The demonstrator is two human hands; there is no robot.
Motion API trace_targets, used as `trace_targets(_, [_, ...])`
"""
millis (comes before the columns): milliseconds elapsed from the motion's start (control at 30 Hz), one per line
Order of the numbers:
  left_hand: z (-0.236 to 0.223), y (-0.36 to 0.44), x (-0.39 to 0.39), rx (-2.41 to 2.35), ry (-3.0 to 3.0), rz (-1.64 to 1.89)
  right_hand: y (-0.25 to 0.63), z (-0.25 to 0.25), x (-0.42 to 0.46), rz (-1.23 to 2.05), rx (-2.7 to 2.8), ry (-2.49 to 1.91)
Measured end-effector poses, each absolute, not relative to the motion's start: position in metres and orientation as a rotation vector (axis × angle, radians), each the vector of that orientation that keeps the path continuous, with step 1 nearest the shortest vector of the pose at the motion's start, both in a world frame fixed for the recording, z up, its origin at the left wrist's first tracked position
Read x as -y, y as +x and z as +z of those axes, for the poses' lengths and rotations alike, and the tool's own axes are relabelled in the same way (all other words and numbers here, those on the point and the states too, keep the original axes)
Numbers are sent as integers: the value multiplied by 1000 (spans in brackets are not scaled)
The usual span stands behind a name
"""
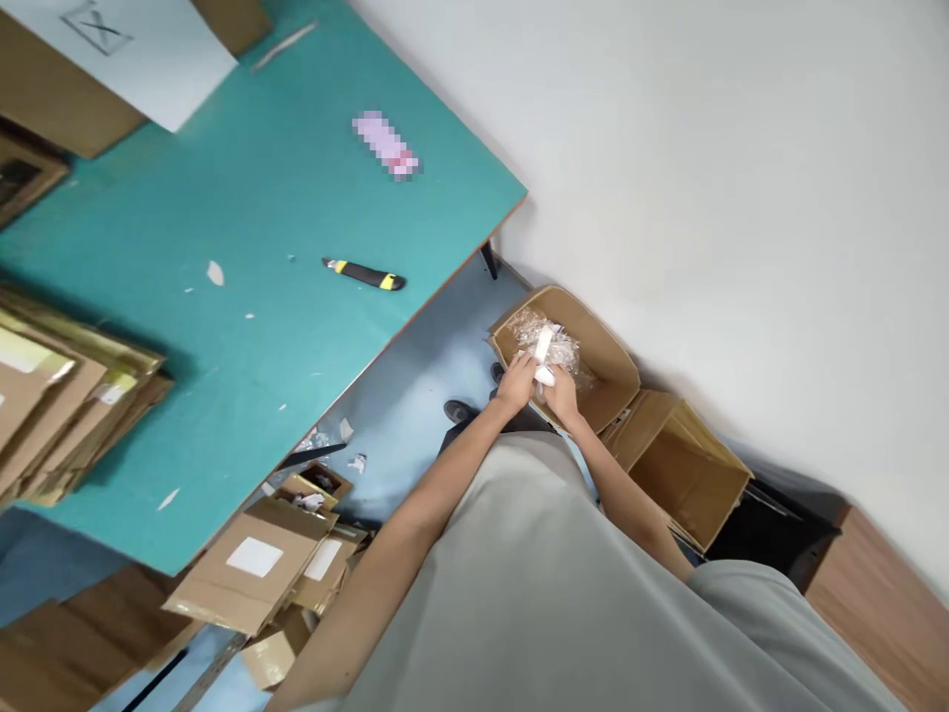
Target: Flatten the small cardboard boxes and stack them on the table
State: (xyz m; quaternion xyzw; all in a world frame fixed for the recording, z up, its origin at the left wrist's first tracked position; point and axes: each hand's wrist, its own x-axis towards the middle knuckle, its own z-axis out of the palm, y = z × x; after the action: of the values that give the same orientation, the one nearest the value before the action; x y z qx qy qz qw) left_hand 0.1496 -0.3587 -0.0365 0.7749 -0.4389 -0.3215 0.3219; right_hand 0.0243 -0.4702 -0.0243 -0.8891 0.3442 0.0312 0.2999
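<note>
Both my hands reach down over an open cardboard box [604, 346] on the floor by the white wall. My left hand [517, 381] and my right hand [561, 394] are closed together on a small white item [544, 358] wrapped in clear plastic. Crumpled clear plastic bags [538, 331] fill the box behind it. My grey shirt covers the lower middle of the view.
A teal table [244, 326] carries a black and yellow utility knife [365, 274], stacked flat cartons [59, 396] at left and a white sheet [148, 49]. More cardboard boxes [252, 569] lie under the table; another open box [686, 470] stands at right.
</note>
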Motion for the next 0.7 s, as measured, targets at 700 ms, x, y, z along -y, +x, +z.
trace_targets(700, [-88,90,552,1306,1977,-1448,-39,-27,626,864,-1568,-2147])
